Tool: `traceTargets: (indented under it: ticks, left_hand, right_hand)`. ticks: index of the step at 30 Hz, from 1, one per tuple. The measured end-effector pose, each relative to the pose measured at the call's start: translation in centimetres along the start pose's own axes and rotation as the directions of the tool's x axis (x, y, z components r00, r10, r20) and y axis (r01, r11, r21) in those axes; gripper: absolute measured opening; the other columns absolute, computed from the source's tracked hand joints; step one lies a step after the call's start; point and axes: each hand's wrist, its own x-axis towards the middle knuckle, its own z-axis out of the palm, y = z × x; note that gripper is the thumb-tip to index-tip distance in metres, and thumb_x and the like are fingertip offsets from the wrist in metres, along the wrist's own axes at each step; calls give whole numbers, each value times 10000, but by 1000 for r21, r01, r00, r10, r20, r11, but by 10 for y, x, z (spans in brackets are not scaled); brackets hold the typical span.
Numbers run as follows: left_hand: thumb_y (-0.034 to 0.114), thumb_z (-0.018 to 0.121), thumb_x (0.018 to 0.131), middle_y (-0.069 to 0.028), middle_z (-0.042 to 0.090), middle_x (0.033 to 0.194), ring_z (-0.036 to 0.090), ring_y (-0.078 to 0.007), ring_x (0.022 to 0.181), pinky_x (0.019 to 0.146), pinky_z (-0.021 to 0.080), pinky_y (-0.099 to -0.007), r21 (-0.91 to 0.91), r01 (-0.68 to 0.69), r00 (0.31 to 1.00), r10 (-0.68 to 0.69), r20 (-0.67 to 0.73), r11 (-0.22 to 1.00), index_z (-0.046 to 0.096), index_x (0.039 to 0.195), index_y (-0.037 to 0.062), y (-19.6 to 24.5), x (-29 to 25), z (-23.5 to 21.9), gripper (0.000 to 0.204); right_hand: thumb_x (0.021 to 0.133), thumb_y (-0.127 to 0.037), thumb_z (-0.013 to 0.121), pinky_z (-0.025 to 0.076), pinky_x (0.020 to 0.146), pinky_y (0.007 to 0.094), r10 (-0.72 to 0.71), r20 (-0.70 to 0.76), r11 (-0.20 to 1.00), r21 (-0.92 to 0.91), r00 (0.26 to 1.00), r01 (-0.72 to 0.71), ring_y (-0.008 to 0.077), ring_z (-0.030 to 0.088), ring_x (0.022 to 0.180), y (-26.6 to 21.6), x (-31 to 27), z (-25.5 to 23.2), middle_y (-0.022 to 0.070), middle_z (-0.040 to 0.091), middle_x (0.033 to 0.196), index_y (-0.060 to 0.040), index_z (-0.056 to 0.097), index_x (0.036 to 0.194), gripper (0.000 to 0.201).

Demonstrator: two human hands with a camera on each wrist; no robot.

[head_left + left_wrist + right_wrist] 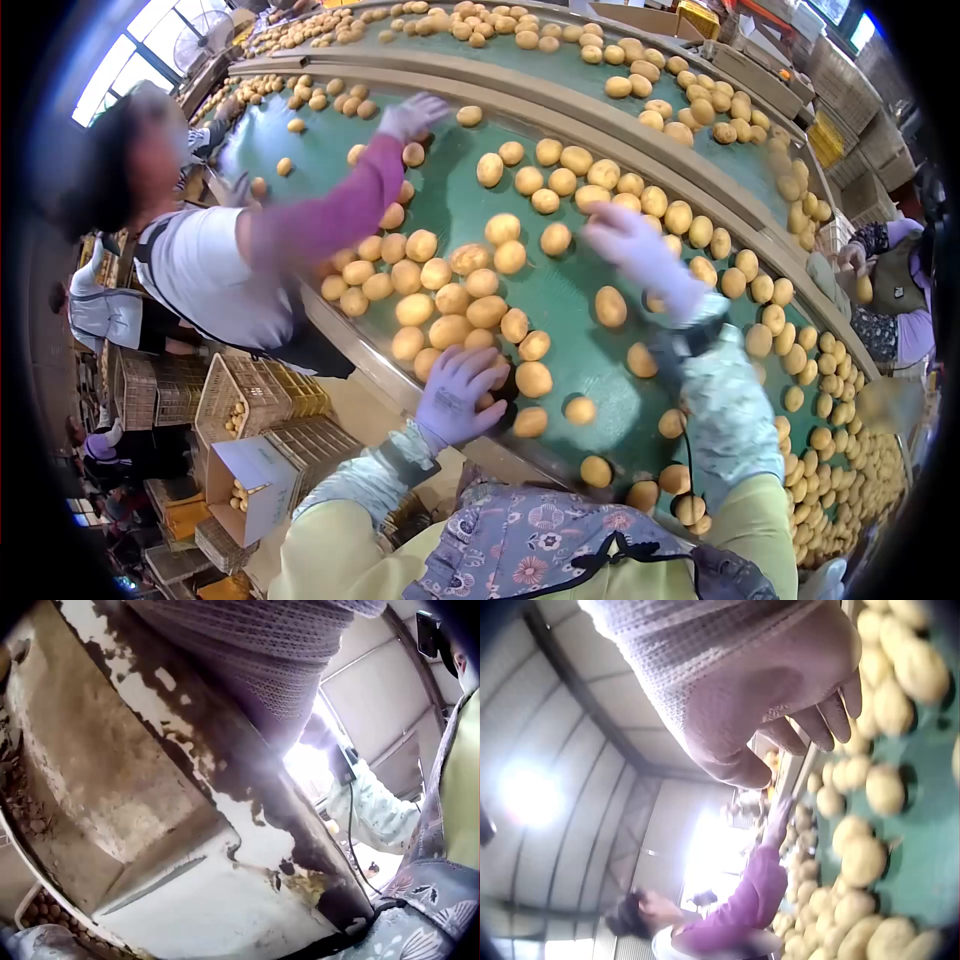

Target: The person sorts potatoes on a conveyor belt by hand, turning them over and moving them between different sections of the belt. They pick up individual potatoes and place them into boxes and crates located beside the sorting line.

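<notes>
The person is standing at the near edge of a green conveyor belt (560, 290) loaded with potatoes, and the work in hand looks like sorting them as they lie there. The gloved left hand (458, 392) is resting at the near rim of the belt, its fingers (480, 372) curling over a potato (497, 378) that is mostly hidden beneath them; whether it is truly gripped or only covered cannot be told from the head view. A further potato (533, 379) is lying just beside that hand, to its right. The gloved right hand (636, 247) is hovering farther out over the belt, its fingers loosely spread and holding nothing, as the right wrist view also shows. A single potato (610, 306) is lying just near of it, apart from the dense cluster (440, 290) to the left.

Across the belt on the left, another worker's gloved hand (412, 115) on a purple sleeve (330, 215) is reaching in among the far potatoes.

As a judgement, the step is one of inspecting and picking: the right hand seems to be choosing its target. The next move would call for lowering that hand and closing its fingers cleanly round one potato without knocking its neighbours.
</notes>
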Motion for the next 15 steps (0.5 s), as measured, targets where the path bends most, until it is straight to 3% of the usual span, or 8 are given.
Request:
traceTargets:
  ticks: [2,3,4,5,6,9,12,15]
  left_hand:
    - [320,883,839,-132,642,1511,576,-351,1435,1253,410,-556,-69,20,1000,-21,-20,997,695,1428,144,-13,-3,-3,643]
    - [300,886,834,-134,648,1492,589,-354,1406,1239,420,-542,-128,38,999,-42,-30,991,692,1426,128,-19,-5,-6,646]
    - [276,873,847,-150,655,1442,607,-372,1330,1195,444,-527,-132,90,990,-103,-98,987,670,1445,94,-26,-12,-6,658]
    - [203,856,855,-166,658,1393,611,-390,1285,1149,468,-524,-67,96,958,-110,-264,993,635,1476,61,-33,-17,-5,673]
    - [166,846,861,-178,649,1395,608,-398,1289,1144,478,-519,-76,160,925,-176,-338,984,614,1491,41,-44,-24,2,682]
    - [74,813,877,-201,622,1415,603,-410,1299,1140,495,-515,-109,226,867,-251,-430,968,568,1525,-4,-71,-31,3,697]
    - [71,803,876,-192,612,1445,599,-404,1319,1169,481,-521,-158,179,862,-232,-450,971,536,1573,1,-92,-34,-5,750]
    - [84,803,876,-173,611,1470,584,-396,1340,1188,464,-517,-170,154,886,-212,-413,973,537,1579,14,-111,-30,-22,754]
  right_hand:
    - [1056,-414,705,508,1165,472,-99,227,954,-255,969,157,346,664,1354,-60,24,65,191,710,1402,-60,638,1530,595]
    - [982,-435,703,566,1037,474,-378,62,886,-266,924,380,418,696,1198,-23,48,124,209,763,1188,-30,712,1348,545]
    - [983,-421,665,525,1088,495,-409,109,831,-365,906,419,396,715,1169,-22,65,163,212,765,1157,-65,741,1284,472]
    - [971,-363,642,456,1151,540,-228,332,748,-541,915,383,351,694,1225,-35,77,185,192,749,1223,-120,757,1284,413]
    - [940,-343,653,389,1186,585,-193,356,531,-746,914,403,325,631,1332,-43,72,206,147,718,1314,-135,739,1343,462]
    - [936,-378,682,441,1170,580,111,362,409,-866,926,289,326,646,1335,-94,70,224,118,729,1333,-65,687,1431,585]
    - [931,-362,706,531,1118,512,356,380,526,-837,854,153,349,733,1266,-88,103,214,142,778,1315,-60,676,1459,609]
    - [849,-491,789,576,1038,484,227,379,765,-640,897,77,428,753,1213,-51,106,190,223,786,1290,-53,666,1420,730]
